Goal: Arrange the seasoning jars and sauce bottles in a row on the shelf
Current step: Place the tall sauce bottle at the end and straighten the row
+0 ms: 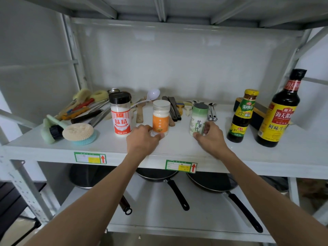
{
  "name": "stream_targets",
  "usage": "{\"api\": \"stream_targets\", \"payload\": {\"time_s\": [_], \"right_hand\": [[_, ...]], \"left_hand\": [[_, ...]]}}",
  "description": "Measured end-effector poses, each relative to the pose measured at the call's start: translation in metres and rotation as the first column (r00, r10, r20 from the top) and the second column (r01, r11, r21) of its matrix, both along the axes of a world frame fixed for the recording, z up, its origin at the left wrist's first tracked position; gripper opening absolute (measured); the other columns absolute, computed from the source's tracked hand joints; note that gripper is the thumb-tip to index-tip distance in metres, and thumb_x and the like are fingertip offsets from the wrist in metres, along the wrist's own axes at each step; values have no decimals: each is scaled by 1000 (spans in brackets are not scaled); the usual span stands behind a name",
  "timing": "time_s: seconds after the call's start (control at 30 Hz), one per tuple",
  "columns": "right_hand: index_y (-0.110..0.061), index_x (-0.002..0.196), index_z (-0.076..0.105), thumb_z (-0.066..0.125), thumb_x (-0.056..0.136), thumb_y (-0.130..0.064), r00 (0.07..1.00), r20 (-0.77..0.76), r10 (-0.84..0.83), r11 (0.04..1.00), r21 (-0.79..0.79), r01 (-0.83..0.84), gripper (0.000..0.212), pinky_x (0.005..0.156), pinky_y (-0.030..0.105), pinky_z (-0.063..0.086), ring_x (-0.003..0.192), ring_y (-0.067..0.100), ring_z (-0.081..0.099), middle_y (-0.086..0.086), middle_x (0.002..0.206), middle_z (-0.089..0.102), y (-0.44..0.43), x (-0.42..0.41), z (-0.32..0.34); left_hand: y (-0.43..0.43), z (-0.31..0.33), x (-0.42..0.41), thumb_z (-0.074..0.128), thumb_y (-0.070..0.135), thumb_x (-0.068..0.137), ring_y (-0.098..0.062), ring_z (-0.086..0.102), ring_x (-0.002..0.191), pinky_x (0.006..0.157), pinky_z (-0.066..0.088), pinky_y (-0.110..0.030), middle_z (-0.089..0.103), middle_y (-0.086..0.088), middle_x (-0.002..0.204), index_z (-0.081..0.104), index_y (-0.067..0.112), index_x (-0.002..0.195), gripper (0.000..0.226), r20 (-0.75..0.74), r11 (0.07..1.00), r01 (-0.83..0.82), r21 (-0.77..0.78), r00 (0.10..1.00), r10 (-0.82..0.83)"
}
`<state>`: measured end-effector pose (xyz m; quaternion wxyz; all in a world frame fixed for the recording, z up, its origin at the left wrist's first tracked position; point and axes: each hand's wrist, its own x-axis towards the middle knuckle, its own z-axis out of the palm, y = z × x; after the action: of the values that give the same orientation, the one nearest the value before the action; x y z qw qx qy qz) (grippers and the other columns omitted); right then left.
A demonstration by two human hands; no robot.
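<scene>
The orange jar (160,119) is gripped by the left hand (142,139) and the green jar (198,119) by the right hand (211,137), both hands half-closed; near the shelf's (266,157) front edge, either jar could be tipped off.

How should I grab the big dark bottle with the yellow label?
Wrap a hand around the wide lower body of the tall dark sauce bottle with the yellow label, coming from the front. It stands upright near the shelf's open front edge, and its narrow neck probably gives less control.

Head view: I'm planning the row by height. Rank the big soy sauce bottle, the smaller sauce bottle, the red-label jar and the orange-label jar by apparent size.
1. Big soy sauce bottle
2. Smaller sauce bottle
3. Red-label jar
4. Orange-label jar

Wide-angle distortion makes the gap between 2 and 3 unsure.
</scene>
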<state>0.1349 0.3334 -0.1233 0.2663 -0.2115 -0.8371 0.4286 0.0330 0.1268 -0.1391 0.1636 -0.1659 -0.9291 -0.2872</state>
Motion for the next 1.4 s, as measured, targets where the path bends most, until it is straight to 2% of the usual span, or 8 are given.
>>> {"api": "stream_targets", "payload": {"time_s": [0.27,0.83,1.03,1.1,1.17,1.23,1.3,1.4], "right_hand": [[-5,131,46,72,85,-10,1000,15,5,1000,-23,-4,53,88,25,44,115,23,58,10,127,60,-1,0,0],[-4,125,46,73,84,-8,999,35,5,1000,-1,-5,50,80,22,40,102,19,56,7,115,58,-6,4,4],[-8,133,40,82,76,-21,999,25,21,998,-68,-19,73,81,24,42,102,13,50,2,117,51,-2,15,4],[-11,129,40,83,75,-26,1000,-6,-28,998,-52,27,71,82,23,43,107,15,49,2,117,47,6,23,1],[-11,111,44,78,79,-21,980,-106,-165,984,44,171,48,75,20,40,103,19,50,5,110,48,18,36,-2],[-8,99,46,73,80,-11,923,-210,-322,924,142,355,34,76,30,42,101,28,50,11,103,50,34,52,-5],[0,103,46,73,75,-5,867,-249,-432,864,163,477,39,89,43,42,108,34,46,18,109,49,50,63,-7],[2,122,37,78,74,-13,884,-136,-447,884,83,460,65,100,42,40,118,34,42,20,125,42,67,71,-7]], "left_hand": [[0,2,3,57,68,77,-17,64,97,72,46,-28,68,3,112,64,22,120,64,14,1000,2,9,1000,-2],[-2,7,9,56,69,77,-15,63,93,69,43,-27,70,4,110,64,22,117,62,40,1000,7,-3,999,-7],[0,7,9,57,67,79,-17,63,97,71,44,-27,68,2,114,63,20,121,63,37,1000,3,-10,999,-3],[0,7,8,57,67,79,-18,63,96,70,45,-28,69,2,114,63,20,121,64,34,1000,-3,-10,999,3],[0,7,8,57,67,79,-18,63,95,70,45,-28,69,2,113,63,20,121,63,34,1000,-2,-5,999,2],[0,7,10,57,67,79,-19,63,95,69,43,-28,69,1,112,63,20,120,63,23,1000,-1,-6,1000,1],[0,7,11,57,67,79,-19,63,95,69,42,-28,70,1,111,64,20,120,62,13,1000,-5,-13,1000,5],[0,9,12,57,67,79,-19,63,95,70,44,-28,69,1,111,64,20,119,62,26,1000,-8,-12,1000,9]]}}
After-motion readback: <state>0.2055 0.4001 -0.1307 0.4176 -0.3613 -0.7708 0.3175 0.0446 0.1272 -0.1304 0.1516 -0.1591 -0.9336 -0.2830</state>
